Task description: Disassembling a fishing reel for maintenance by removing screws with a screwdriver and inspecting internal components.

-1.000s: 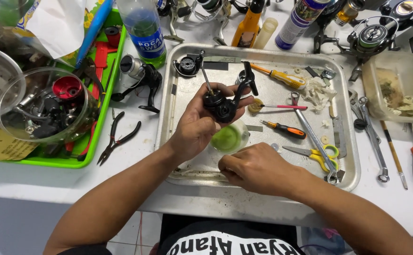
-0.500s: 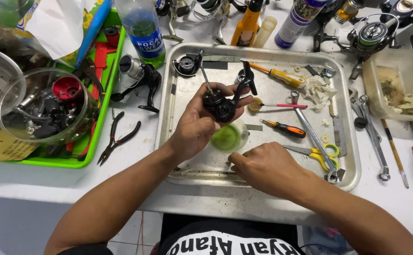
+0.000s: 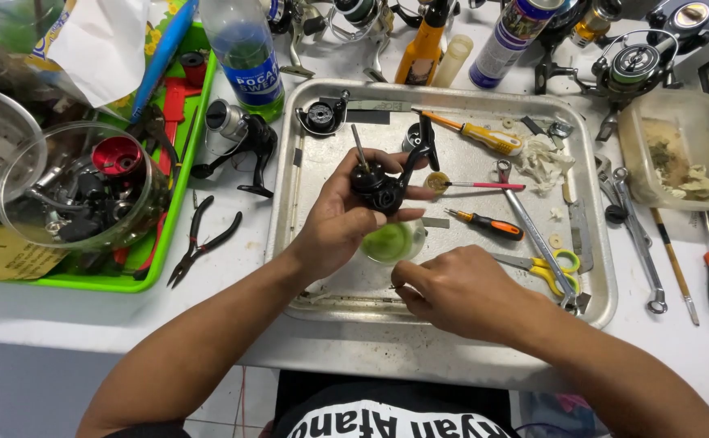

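Nearest the body, the right hand (image 3: 460,292) lay low on the metal tray (image 3: 598,300), fingertips pinched around something too small to identify. Just beyond it sat a small green-filled cup (image 3: 388,242). Above that, the left hand (image 3: 346,212) gripped a black reel body (image 3: 380,188), fingers wrapped around it, its shaft pointing up. This looked like the fitting stage of a reel service; bringing that small part up to the body would call for fine alignment.

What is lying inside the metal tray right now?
In the metal tray: small green tub, orange screwdriver, yellow screwdriver, scissors, wrench and crumpled tissue. The left hand holds the black reel body above it. The right hand covers the tray's near edge.
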